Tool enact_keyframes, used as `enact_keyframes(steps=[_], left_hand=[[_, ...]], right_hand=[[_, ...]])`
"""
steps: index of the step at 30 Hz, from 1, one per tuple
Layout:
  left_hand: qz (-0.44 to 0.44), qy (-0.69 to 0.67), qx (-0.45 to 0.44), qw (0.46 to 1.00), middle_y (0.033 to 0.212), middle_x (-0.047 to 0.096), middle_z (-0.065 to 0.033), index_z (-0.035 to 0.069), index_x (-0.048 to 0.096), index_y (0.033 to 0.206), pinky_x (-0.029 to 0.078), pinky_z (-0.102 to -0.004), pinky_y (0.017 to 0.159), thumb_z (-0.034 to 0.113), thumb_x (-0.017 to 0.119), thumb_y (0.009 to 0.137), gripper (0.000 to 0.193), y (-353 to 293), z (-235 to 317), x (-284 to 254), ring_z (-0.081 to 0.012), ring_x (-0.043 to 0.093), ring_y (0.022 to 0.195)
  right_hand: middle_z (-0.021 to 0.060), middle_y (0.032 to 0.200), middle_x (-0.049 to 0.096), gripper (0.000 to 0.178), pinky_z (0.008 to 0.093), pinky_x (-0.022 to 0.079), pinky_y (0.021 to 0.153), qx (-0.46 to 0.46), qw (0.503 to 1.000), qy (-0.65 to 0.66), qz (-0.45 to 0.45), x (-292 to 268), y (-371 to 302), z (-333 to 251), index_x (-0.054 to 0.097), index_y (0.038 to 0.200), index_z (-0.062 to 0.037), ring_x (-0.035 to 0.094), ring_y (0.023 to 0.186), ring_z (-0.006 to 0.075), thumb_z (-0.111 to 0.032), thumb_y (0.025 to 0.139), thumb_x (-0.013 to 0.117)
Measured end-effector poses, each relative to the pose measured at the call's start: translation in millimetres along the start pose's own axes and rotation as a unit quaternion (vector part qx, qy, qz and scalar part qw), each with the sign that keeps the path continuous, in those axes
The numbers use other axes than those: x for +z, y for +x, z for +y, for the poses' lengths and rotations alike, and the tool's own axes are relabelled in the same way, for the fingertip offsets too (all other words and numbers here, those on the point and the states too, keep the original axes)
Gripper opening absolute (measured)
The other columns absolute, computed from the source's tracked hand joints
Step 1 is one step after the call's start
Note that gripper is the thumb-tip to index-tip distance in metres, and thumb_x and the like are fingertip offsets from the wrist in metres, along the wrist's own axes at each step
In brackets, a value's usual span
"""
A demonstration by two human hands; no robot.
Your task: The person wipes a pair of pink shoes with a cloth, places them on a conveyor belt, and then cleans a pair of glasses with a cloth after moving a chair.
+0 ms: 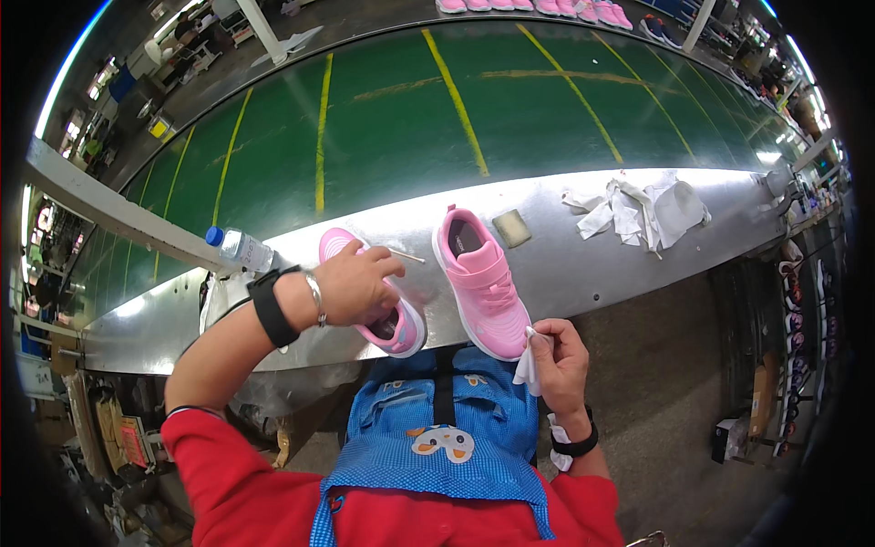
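Hands (354, 284) (562, 366) half-curled, on shoe (409, 334) and cloth (526, 366)

Across the centre, the bench ledge (583, 278) is smooth, glossy metal; the green belt (392, 137) above, smooth and satiny; mid-frame, the pink shoes (488, 299) have matt, ridged uppers; the white cloth (525, 371) beside them looks matt; at lower centre, the apron (387, 474) is textured cloth

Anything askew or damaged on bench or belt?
The left-hand pink shoe points toward the green belt, the right-hand pink shoe away: odd for a pair. Brownish streaks on the belt may be wear.
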State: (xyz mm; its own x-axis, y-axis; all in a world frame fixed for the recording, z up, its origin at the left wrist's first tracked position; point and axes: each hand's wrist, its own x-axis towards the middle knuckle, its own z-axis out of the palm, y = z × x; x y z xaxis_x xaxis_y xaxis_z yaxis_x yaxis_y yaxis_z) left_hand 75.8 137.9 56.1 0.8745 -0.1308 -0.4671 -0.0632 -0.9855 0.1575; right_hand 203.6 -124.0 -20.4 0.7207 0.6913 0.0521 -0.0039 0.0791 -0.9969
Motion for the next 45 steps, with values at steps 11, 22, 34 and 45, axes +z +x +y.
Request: enact_keyframes(steps=[11, 22, 34, 45], left_hand=[[0.099, 0.021, -0.047, 0.994, 0.095, 0.046, -0.0156, 0.017, 0.059, 0.087, 0.040, -0.0408, 0.078, 0.031, 0.064, 0.064, 0.027, -33.3, -9.1, 16.8, -0.0283, 0.048, 0.091], [0.069, -0.054, -0.317, 0.944, 0.067, 0.060, -0.0198, 0.002, 0.063, 0.076, 0.048, -0.0375, 0.064, 0.057, 0.041, 0.076, 0.060, -23.9, -33.5, 28.2, -0.0316, 0.060, 0.067], [0.367, -0.014, -0.049, 0.929, 0.109, 0.047, -0.0142, 0.004, 0.050, 0.104, 0.039, -0.0376, 0.086, 0.014, 0.070, 0.060, 0.049, 9.4, -29.4, 7.2, -0.0313, 0.045, 0.102], [0.151, -0.123, -0.033, 0.980, 0.077, 0.060, -0.0082, 0.005, 0.057, 0.091, 0.038, -0.0366, 0.082, 0.022, 0.072, 0.059, 0.040, 102.5, 5.6, 10.5, -0.0242, 0.056, 0.081]], right_hand=[[0.0001, 0.078, 0.051, 0.009, 0.0177, 0.040, 0.060, -0.009, 0.996, -0.028, -0.087, 25.8, 4.2, 3.8, 0.050, 0.091, -0.0014, 0.048, 0.068, 0.0041, -0.004, 0.083, 0.052], [0.0004, 0.080, 0.052, 0.010, 0.0182, 0.040, 0.063, -0.013, 0.995, -0.045, -0.085, 27.1, 4.6, -1.7, 0.051, 0.091, -0.0004, 0.048, 0.071, 0.0047, -0.004, 0.082, 0.052], [0.0008, 0.080, 0.054, 0.011, 0.0185, 0.040, 0.065, -0.007, 0.998, -0.024, -0.054, 22.5, 9.5, -3.2, 0.053, 0.089, -0.0001, 0.048, 0.072, 0.0055, -0.006, 0.081, 0.055], [0.0046, 0.078, 0.054, 0.011, 0.0194, 0.041, 0.059, 0.018, 0.976, -0.058, -0.208, 37.4, -18.6, -13.5, 0.055, 0.090, -0.0020, 0.052, 0.068, 0.0086, -0.005, 0.079, 0.055]])
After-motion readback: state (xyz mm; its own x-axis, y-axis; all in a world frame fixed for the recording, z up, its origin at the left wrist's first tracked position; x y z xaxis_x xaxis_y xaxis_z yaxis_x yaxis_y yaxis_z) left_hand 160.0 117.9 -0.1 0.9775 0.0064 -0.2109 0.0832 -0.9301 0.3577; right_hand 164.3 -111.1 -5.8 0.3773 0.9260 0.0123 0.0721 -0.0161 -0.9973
